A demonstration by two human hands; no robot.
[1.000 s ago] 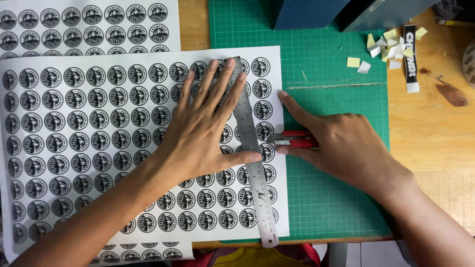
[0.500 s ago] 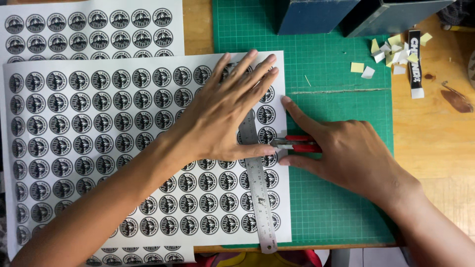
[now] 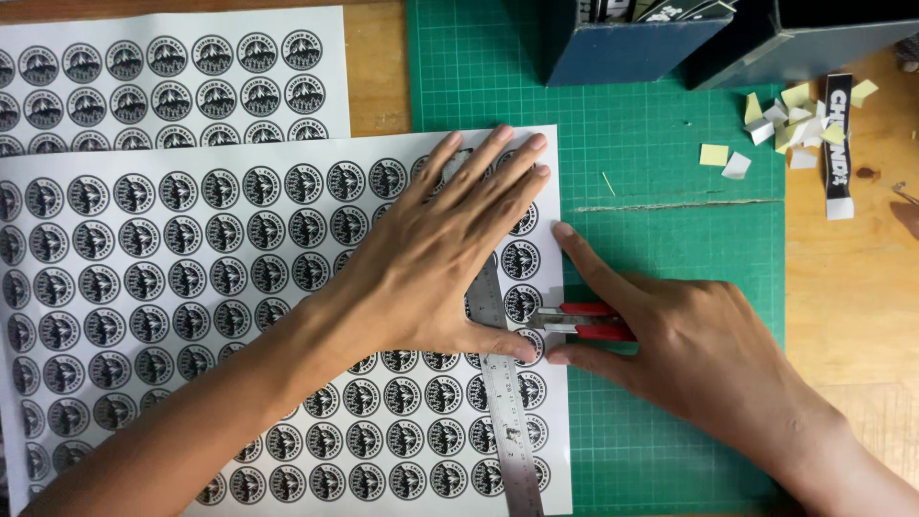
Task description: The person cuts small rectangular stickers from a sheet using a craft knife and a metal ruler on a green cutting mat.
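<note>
Underneath lay a green gridded cutting mat [image 3: 670,172] on the wooden bench [image 3: 862,287] — left hand [image 3: 431,278] flat, grip released, pressing a steel ruler [image 3: 507,421]; right hand [image 3: 699,349] grasping a red utility knife [image 3: 584,322].

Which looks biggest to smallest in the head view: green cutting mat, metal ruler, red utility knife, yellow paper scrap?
1. green cutting mat, partly covered
2. metal ruler, partly under the left hand
3. red utility knife, mostly hidden in the right hand
4. yellow paper scrap

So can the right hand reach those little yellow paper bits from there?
Probably yes. The right hand grips a red knife, and only bare green mat lies between it and the yellow paper scraps, though it would have to leave the cut.
</note>
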